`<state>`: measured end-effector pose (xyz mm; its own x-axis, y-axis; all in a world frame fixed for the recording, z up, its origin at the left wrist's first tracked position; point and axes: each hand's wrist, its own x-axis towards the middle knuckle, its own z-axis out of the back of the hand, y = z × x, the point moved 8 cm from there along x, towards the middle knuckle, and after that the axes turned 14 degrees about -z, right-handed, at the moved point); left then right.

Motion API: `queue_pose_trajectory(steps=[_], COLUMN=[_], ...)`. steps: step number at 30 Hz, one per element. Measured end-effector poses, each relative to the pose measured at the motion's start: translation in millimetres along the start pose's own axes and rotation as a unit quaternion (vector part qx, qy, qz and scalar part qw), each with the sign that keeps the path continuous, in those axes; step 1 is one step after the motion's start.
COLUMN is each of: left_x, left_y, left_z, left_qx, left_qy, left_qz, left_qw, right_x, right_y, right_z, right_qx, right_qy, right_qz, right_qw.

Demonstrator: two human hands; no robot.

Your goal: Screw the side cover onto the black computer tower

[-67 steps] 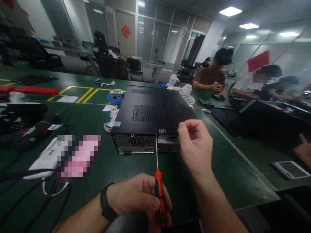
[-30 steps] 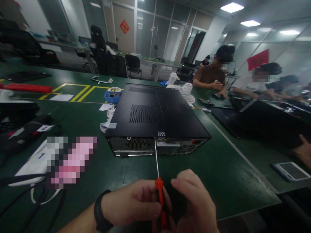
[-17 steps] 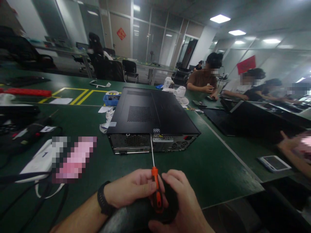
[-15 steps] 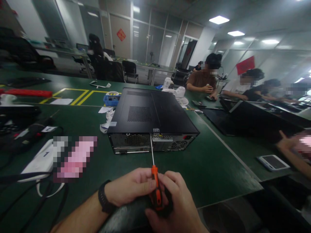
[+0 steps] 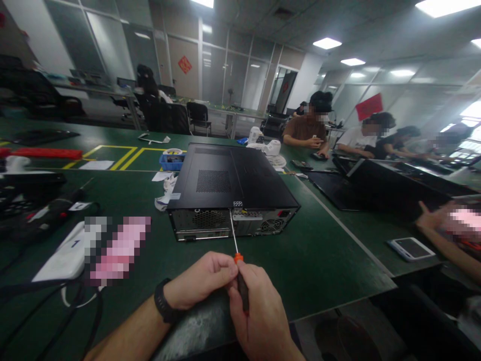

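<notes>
A black desktop computer case [image 5: 253,173] lies flat on the green table, its back panel with ports, vent grilles and a fan facing me. My right hand [image 5: 263,308] is wrapped around the handle of an orange and black screwdriver [image 5: 238,257]. The screwdriver's long thin shaft points away from me, its tip at the top edge of the back panel near the middle. Closed in a pinch, my left hand [image 5: 206,278] is at the front end of the handle, a black band on its wrist. Its fingertips are partly hidden.
On the left lie a white numbered device [image 5: 63,253], black cables and a power tool [image 5: 56,210]. Behind the case are a blue bin [image 5: 172,161] and a white fan [image 5: 272,149]. At right, a co-worker's hand [image 5: 432,220] is near another open case [image 5: 398,183] and a phone-like device [image 5: 411,249].
My right hand has turned and closed further over the handle, covering more of the orange part. The screwdriver tip stays at the same spot on the case. The view has shifted slightly.
</notes>
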<state>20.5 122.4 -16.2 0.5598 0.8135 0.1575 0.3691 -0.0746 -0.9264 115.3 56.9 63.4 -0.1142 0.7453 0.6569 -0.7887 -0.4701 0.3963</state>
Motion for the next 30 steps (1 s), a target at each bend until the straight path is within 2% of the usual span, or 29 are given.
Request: queue_pose_trajectory(steps=[3,4,5,6,8,10,11,12,14,17,18,22,30], left_x=[1.4,-0.7,-5.5,-13.1,-31.0,-40.9,-40.9,-36.9,-24.8,-4.7,-0.1,5.8,2.7], left_y=[-20.8,-33.6,-49.6,-68.7,-106.0,-133.3,-141.6,-146.4,-148.7,-141.5,-139.1,-134.1,-135.8], left_z=[17.0,26.5,36.1,43.6,48.3,45.0,45.7,47.9,61.0,79.4,82.2,84.4,81.1], left_qx=[0.103,0.164,0.238,0.319,0.472,0.592,0.637,0.676,0.719,0.745,0.755,0.774,0.778], left_qy=[-0.093,-0.148,-0.21,-0.271,-0.356,-0.374,-0.369,-0.35,-0.321,-0.28,-0.273,-0.281,-0.291], left_qz=[-0.058,-0.094,-0.137,-0.186,-0.272,-0.326,-0.33,-0.323,-0.284,-0.229,-0.219,-0.193,-0.185], left_qw=[0.989,0.971,0.938,0.889,0.759,0.635,0.591,0.562,0.548,0.56,0.554,0.533,0.525], right_x=[0.1,0.5,1.2,2.1,4.2,6.1,6.9,7.4,8.1,9.1,9.5,12.1,15.1], right_y=[-1.4,-1.6,-1.6,-1.4,-1.5,-2.7,-3.6,-4.7,-6.5,-8.1,-8.7,-13.3,-13.7], right_z=[-0.2,0.7,2.1,3.3,5.7,7.7,8.6,9.6,10.7,11.6,12.0,14.4,21.4], right_qx=[0.007,0.007,0.006,0.005,0.006,0.009,0.01,0.012,0.018,0.025,0.024,0.035,0.066], right_qy=[0.005,0.005,0.004,0.004,0.005,0.004,0.002,-0.002,-0.007,-0.012,-0.014,-0.02,-0.046], right_qz=[-0.019,-0.021,-0.02,-0.018,-0.014,-0.015,-0.017,-0.02,-0.024,-0.027,-0.028,-0.046,-0.054], right_qw=[1.0,1.0,1.0,1.0,1.0,1.0,1.0,1.0,1.0,0.999,0.999,0.998,0.995])
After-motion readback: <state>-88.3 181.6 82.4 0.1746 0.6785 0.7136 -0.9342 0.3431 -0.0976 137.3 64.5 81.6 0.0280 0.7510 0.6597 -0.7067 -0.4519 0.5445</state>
